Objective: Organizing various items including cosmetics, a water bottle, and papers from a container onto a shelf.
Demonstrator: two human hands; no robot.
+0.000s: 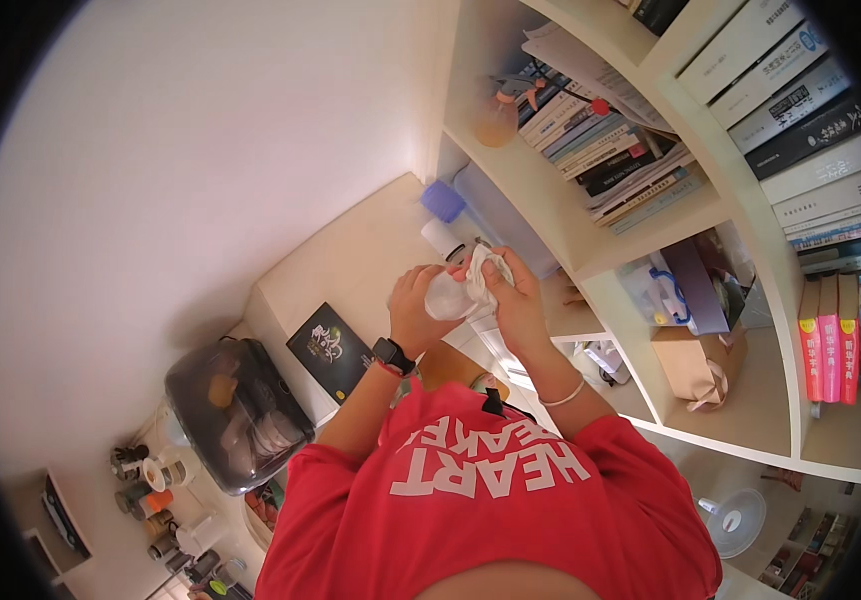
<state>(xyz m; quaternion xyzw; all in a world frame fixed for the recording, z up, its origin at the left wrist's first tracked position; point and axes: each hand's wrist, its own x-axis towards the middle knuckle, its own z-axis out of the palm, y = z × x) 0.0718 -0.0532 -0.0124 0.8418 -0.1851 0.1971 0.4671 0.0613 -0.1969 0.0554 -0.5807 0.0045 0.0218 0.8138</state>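
Note:
My left hand, with a smartwatch on its wrist, holds a clear, rounded container from the side. It looks like glass or plastic; which one I cannot tell. In my right hand is a crumpled white cloth or tissue, pressed against the container's rim side. Just beyond the hands a white cylindrical bottle with a dark band lies or stands on the desk, and past it is a blue-purple object.
A black book lies on the pale desk at left, near a dark transparent-lidded case. White shelves on the right hold books, a spray bottle and a brown paper bag.

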